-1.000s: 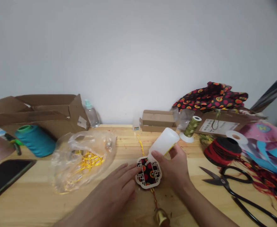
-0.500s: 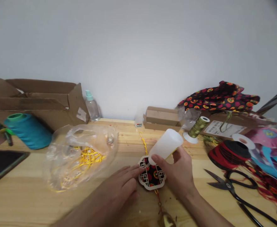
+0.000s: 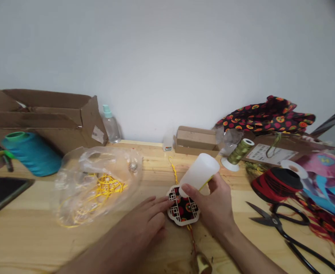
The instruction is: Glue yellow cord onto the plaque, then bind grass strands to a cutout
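A small lattice-framed ornament point(image 3: 184, 209) with black, red and orange patterned fabric lies on the wooden table point(image 3: 36, 239). A yellow cord point(image 3: 172, 170) runs from its top and a brass bell point(image 3: 202, 263) hangs from its bottom. My left hand point(image 3: 149, 220) lies flat with fingers stretched out, its fingertips touching the ornament's left edge. My right hand point(image 3: 217, 207) grips a white squeeze bottle point(image 3: 198, 174), tilted with its tip down on the ornament's upper part.
A clear plastic bag with yellow cords point(image 3: 94, 184) lies left of the ornament. Further left are a teal thread cone point(image 3: 30, 158), a cardboard box point(image 3: 42, 114) and a phone point(image 3: 2, 192). Right: black scissors point(image 3: 284, 228), red cord spool point(image 3: 276, 184), green-gold spool point(image 3: 237, 154), patterned fabric point(image 3: 266, 114).
The view has shifted slightly; both hands stay on the ornament. The bottle's tip has moved a little along the ornament's upper edge.
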A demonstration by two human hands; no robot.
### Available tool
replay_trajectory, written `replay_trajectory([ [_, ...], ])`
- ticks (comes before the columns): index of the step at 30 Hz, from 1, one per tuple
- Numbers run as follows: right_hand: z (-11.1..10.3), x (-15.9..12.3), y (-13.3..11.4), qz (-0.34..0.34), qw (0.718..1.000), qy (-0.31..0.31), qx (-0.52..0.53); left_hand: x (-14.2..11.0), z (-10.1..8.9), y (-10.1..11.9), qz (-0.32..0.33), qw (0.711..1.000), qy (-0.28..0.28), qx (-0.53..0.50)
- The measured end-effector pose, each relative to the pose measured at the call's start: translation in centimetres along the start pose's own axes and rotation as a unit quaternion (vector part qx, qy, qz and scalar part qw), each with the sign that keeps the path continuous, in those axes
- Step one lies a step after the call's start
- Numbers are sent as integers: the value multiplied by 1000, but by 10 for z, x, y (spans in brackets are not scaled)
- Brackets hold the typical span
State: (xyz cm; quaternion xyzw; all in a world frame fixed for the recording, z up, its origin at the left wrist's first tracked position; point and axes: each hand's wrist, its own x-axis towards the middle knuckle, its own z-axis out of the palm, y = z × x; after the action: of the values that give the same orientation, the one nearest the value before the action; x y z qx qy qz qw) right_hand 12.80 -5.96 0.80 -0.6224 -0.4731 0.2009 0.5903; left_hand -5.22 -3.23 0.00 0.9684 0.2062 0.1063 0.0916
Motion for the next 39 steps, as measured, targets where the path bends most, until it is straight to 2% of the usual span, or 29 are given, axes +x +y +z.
replay_trajectory([
  [9,-1,-2,2,-62,997,-14,-51,1,4,-3,49,998,3,43],
  [13,-1,-3,-2,-112,988,-16,-105,0,9,-5,56,997,15,41],
  [18,-1,-4,-5,-172,975,-9,-139,0,11,-5,60,996,1,62],
  [24,-2,-3,-5,-126,987,23,-102,1,8,-3,56,997,7,58],
  [33,-1,-4,-4,-103,991,-6,-83,1,10,-4,61,995,-5,79],
  [37,-3,0,2,-9,998,40,45,3,8,-1,59,995,-12,83],
  [39,-5,5,8,40,986,64,147,2,8,0,55,995,2,80],
])
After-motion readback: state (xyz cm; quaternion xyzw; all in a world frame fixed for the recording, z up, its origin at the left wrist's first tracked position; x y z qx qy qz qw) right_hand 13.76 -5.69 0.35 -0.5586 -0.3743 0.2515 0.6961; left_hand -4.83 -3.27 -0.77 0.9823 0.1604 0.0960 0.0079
